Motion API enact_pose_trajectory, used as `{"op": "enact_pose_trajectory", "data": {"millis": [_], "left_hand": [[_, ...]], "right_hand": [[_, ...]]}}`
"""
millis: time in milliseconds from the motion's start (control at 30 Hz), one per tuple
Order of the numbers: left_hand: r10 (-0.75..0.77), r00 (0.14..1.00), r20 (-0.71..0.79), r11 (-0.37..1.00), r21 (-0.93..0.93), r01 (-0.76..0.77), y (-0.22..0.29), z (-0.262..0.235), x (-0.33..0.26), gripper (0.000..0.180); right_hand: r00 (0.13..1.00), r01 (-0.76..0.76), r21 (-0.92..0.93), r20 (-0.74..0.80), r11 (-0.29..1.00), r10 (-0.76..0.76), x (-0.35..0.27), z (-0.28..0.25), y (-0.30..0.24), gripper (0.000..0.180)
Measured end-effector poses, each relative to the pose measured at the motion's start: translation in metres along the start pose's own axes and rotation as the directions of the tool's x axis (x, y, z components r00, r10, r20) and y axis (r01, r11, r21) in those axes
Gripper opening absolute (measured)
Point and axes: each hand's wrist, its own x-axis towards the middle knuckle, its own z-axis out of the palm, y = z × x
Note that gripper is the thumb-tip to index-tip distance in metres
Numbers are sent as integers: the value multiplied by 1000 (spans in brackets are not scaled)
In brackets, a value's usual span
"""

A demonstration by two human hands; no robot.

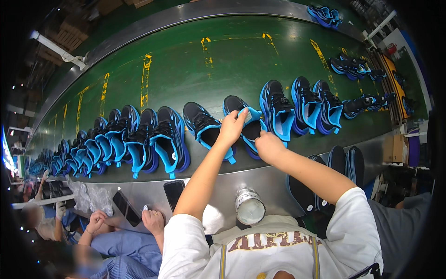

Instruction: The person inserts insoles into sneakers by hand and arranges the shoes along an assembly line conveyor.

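Both hands are on one black and blue sneaker [233, 103] that stands on the green belt in front of me, toe pointing away. My left hand [231, 126] pinches the tongue at the shoe's opening, near a pale label. Closed at the right side of the light-blue collar is my right hand [271, 148]; its fingertips are partly hidden. Just left stands another sneaker [197, 115], partly behind my left forearm. To the right is a sneaker [275, 100] with a pale lining showing inside.
Sneakers [169, 125] line the green belt [176, 60] on the left; more stand at right. On the metal ledge [227, 186] are a round container [250, 207], two phones [174, 191], clear plastic bags [90, 197] and black insoles [301, 193]. A co-worker's hands [153, 221] rest at left.
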Motion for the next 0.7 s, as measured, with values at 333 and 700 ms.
{"op": "enact_pose_trajectory", "data": {"millis": [333, 700], "left_hand": [[79, 996, -40, 993, 97, -75, -4, 8, -4, 43], [127, 990, -64, 988, 92, -121, -8, 10, -4, 43]], "right_hand": [[998, -9, -114, -55, 993, 2, 42, 36, 9, 19], [886, 228, -343, 460, 911, -49, 63, 27, 12, 24]]}}
